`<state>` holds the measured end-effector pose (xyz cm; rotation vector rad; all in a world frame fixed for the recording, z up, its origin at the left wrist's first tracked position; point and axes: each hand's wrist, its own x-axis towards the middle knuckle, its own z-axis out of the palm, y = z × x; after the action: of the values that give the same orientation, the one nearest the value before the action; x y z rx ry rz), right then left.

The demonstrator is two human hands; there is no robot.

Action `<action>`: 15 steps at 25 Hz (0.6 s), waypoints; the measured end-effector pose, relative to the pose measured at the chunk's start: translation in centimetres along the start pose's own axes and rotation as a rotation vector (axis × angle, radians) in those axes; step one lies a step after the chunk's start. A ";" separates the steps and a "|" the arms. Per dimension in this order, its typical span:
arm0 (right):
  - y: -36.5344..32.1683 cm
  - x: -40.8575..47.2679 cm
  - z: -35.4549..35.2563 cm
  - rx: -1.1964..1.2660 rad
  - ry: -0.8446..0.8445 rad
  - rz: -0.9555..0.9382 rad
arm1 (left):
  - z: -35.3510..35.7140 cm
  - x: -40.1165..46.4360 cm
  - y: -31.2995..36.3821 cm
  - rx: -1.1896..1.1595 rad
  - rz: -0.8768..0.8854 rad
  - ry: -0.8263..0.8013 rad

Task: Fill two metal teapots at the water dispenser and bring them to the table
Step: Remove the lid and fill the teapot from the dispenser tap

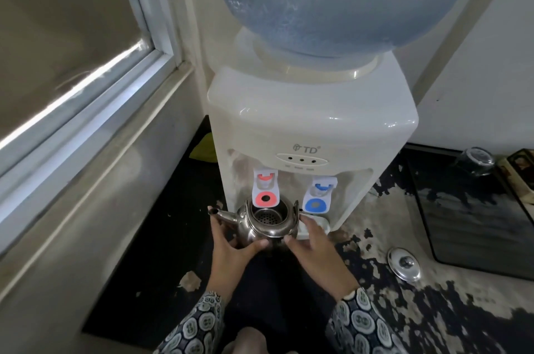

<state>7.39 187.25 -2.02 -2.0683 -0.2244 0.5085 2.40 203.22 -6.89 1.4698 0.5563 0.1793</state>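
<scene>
Both hands on the teapot (267, 226): left hand (234, 249) cupped round its left flank below the spout (224, 215), fingers curled on the steel, thumb across the front; right hand (315, 246) against the right flank, fingers nearly straight and reaching forward over the drip tray (313, 228), thumb pressed to the pot's front. Firm clasp on the left, looser flat contact on the right. Pot upright and lidless, strainer basket showing in its mouth, spout pointing left, sitting right under the red tap (265, 191) of the dispenser (312, 122). Blue tap (318, 194) just to the right, clear of the pot. Blue bottle (341, 1) seated on top of the dispenser. Lid (404, 264) lying dome-up on the worn dark counter (433, 310), well to the right of the hands. Dark tray (476, 223) further right, an upturned glass (475, 161) at its far edge. Window (72, 64) on the left. Patterned sleeves (361, 322) on both forearms.
</scene>
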 end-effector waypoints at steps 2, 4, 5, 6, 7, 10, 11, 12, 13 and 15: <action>-1.1 -0.5 -0.1 -0.071 0.211 -0.245 | -0.1 0.2 0.3 0.002 0.009 0.006; -2.5 0.1 -0.1 -0.204 0.298 -0.463 | -0.1 0.3 0.5 0.006 0.024 0.016; -3.1 0.6 0.1 -0.320 0.309 -0.532 | -0.1 0.3 0.5 0.011 0.028 0.021; -3.3 1.4 0.3 -0.438 0.316 -0.568 | 0.0 0.3 0.4 0.016 0.030 0.023; -3.2 2.3 0.5 -0.549 0.319 -0.576 | 0.0 0.3 0.4 0.022 0.032 0.026; -2.4 4.8 1.4 -0.826 0.289 -0.588 | -0.3 0.3 0.6 0.046 0.019 0.038; -2.1 5.5 1.5 -0.896 0.305 -0.621 | -0.4 0.4 0.8 0.058 0.014 0.042; -2.0 5.9 1.4 -0.951 0.319 -0.656 | -0.4 0.4 0.8 0.071 0.015 0.044; -1.9 6.1 1.3 -0.981 0.317 -0.685 | -0.5 0.4 0.9 0.081 0.021 0.046; -1.6 6.4 1.0 -1.018 0.312 -0.734 | -0.4 0.4 0.9 0.088 0.036 0.045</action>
<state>12.71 191.15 -2.83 -2.7234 -1.1844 -0.4959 2.72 203.82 -6.09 1.5655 0.5811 0.2190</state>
